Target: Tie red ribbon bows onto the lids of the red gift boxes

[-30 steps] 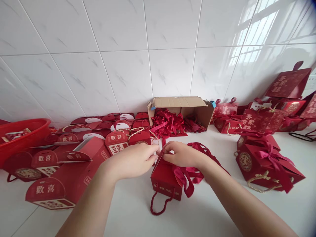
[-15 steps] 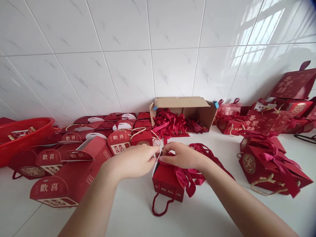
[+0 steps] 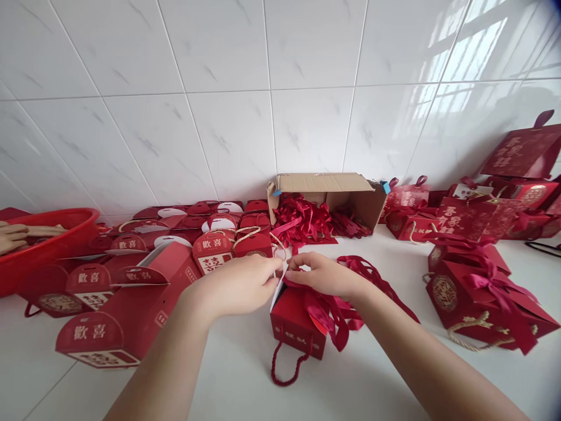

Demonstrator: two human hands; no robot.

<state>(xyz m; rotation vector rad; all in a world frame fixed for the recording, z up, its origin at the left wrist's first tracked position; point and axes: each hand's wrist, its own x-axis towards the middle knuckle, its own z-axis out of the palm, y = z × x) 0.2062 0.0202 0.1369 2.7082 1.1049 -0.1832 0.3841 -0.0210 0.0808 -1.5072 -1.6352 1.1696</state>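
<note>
A small red gift box [image 3: 294, 324] with a red cord handle stands on the white surface in front of me. My left hand [image 3: 239, 285] and my right hand [image 3: 326, 275] meet over its top, both pinching at the box's top flaps. A dark red satin ribbon [image 3: 335, 316] hangs over the box's right side and trails out behind my right wrist. What exactly sits between the fingertips is too small to make out.
Several flat and folded red boxes [image 3: 131, 280] lie at left beside a red basin [image 3: 44, 245], where another person's hand [image 3: 11, 237] shows. A cardboard carton [image 3: 326, 184] full of ribbons lies against the tiled wall. Ribbon-tied finished boxes [image 3: 477, 292] crowd the right.
My hands stay pinched over the box top, barely shifting. Another person's hand has appeared at the red basin on the far left.
</note>
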